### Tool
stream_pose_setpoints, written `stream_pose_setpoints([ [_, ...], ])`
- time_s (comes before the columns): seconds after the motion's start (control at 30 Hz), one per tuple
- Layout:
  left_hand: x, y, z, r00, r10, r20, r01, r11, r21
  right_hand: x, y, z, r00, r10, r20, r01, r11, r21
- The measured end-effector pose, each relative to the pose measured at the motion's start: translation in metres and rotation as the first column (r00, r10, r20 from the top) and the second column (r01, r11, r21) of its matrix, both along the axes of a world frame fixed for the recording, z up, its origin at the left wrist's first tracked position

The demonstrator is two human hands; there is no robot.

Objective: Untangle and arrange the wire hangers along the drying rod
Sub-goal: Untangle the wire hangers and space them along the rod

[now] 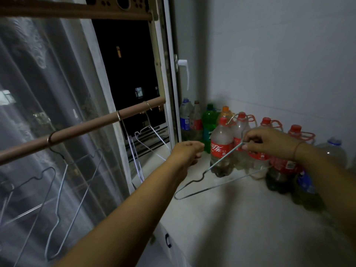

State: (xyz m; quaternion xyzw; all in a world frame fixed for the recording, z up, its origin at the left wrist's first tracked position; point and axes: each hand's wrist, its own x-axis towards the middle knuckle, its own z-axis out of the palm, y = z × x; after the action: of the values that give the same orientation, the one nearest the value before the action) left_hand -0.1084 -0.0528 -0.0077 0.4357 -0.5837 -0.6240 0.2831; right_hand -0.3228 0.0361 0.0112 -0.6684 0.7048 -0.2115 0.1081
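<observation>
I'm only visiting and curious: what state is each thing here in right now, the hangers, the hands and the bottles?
held hanger: off the rod, pinched at its neck by the right hand.
left hand: fingers curled, holding nothing.
white hangers: hooked on the rod.
dark hanger: hooked on the rod.
bottles: upright, caps on.

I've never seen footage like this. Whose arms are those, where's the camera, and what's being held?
No machine here: a person wears one camera on the head, looking down at their own bare arms. The right hand pinches a grey wire hanger in its grip, above a pale ledge lined with plastic drink bottles. The left hand is curled nearby; whether it holds anything is unclear. More wire hangers hang on the brown drying rod.
</observation>
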Motion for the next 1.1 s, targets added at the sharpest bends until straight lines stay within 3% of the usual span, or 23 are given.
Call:
stream_pose_setpoints([
  [0.2, 0.013, -0.018, 0.003, 0.976, 0.208, -0.063, -0.213, 0.974, -0.078, -0.003, -0.004, 0.015, 0.993, -0.118, -0.004, 0.118, 0.992, -0.044],
  [0.37, 0.024, -0.030, 0.002, 0.854, 0.476, -0.210, -0.514, 0.834, -0.200, 0.026, -0.040, 0.013, 0.990, -0.109, 0.095, 0.120, 0.984, -0.131],
  [0.47, 0.032, -0.040, -0.003, 0.805, 0.557, -0.203, -0.592, 0.772, -0.230, 0.049, -0.069, 0.013, 0.979, -0.110, 0.175, 0.139, 0.977, -0.164],
  [0.6, 0.039, -0.046, -0.006, 0.792, 0.601, -0.110, -0.610, 0.776, -0.161, 0.079, -0.098, 0.020, 0.966, -0.148, 0.213, 0.205, 0.938, -0.279],
  [0.77, 0.041, -0.042, -0.005, 0.840, 0.539, -0.059, -0.542, 0.840, -0.040, 0.106, -0.118, 0.027, 0.971, -0.123, 0.206, 0.195, 0.905, -0.379],
  [0.97, 0.041, -0.037, -0.010, 0.859, 0.502, -0.101, -0.507, 0.861, -0.038, 0.123, -0.126, 0.022, 0.973, -0.117, 0.200, 0.193, 0.887, -0.419],
  [1.1, 0.045, -0.033, -0.004, 0.867, 0.485, -0.114, -0.492, 0.870, -0.041, 0.125, -0.115, 0.014, 0.943, -0.104, 0.317, 0.249, 0.853, -0.460],
])
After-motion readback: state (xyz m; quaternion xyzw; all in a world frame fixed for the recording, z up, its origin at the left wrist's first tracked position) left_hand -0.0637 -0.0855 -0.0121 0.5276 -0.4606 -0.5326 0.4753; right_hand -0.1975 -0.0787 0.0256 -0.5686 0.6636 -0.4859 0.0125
